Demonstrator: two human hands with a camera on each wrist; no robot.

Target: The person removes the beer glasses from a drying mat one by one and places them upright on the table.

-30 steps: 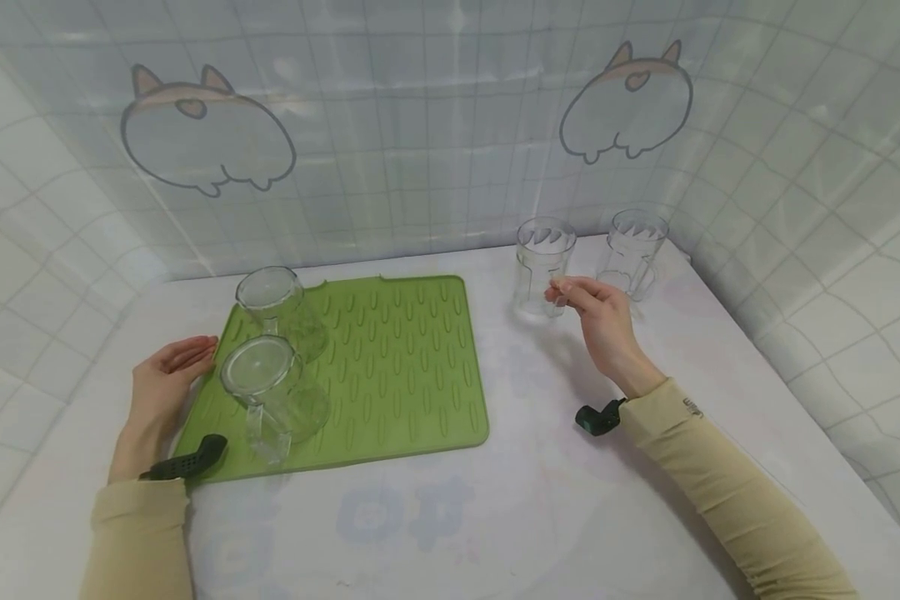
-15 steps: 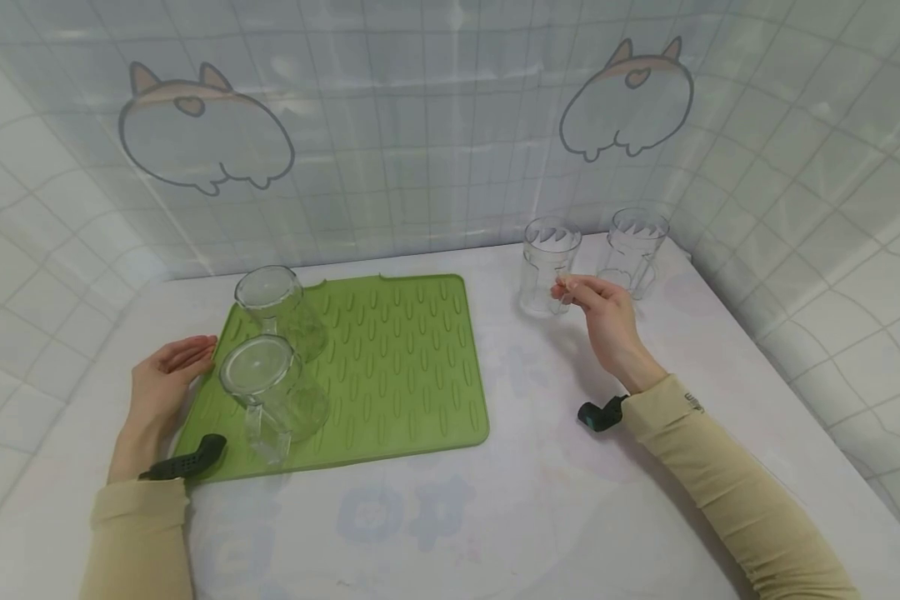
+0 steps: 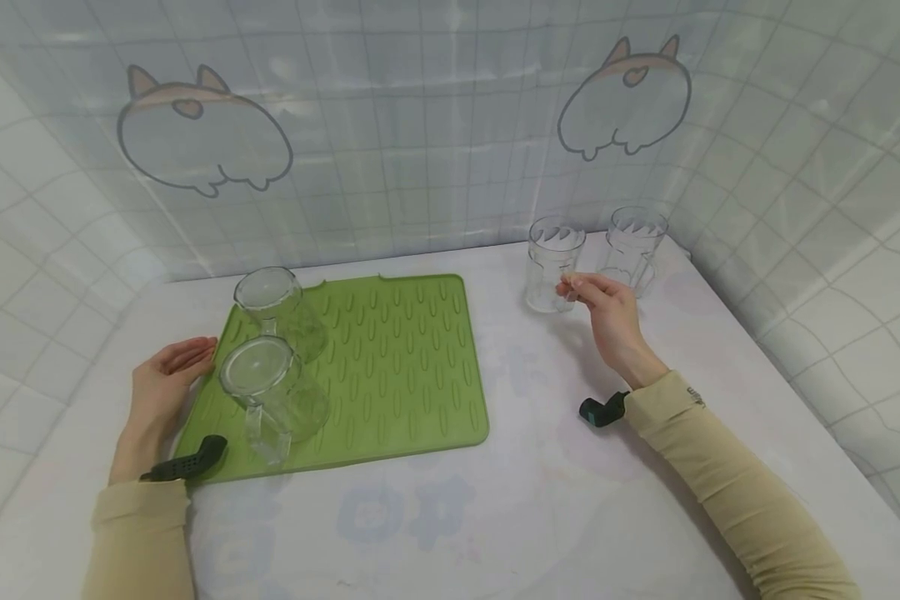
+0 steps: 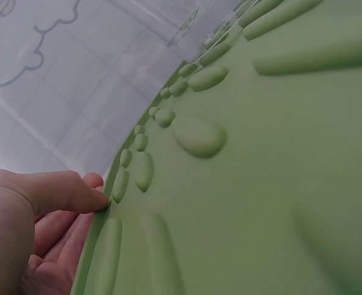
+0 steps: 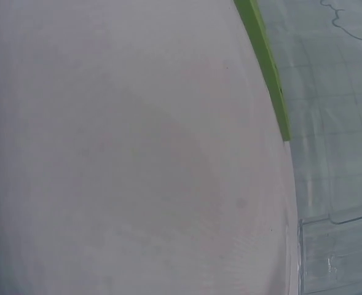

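My right hand point(image 3: 609, 317) pinches the handle of a clear glass mug point(image 3: 546, 279), which stands upright with its rim up. Part of that mug point(image 5: 337, 261) enters the right wrist view at the lower right; the hand itself is out of that view. At the far left, my left hand point(image 3: 167, 385) rests at the left edge of a green ribbed drying mat point(image 3: 405, 367). In the left wrist view, the thumb point(image 4: 76, 193) touches the mat's raised edge and the fingers lie outside it.
Two glass mugs, a rear one point(image 3: 273, 304) and a front one point(image 3: 270, 383), stand bottom-up on the mat's left side. Another clear mug point(image 3: 636, 242) is upright near the back right corner, behind my right hand. Tiled-pattern walls point(image 3: 420, 150) border the white table point(image 3: 495, 517).
My right hand and the mug it holds have shifted a little to the right, closer to the other upright mug. The left hand and the mat have stayed in place.
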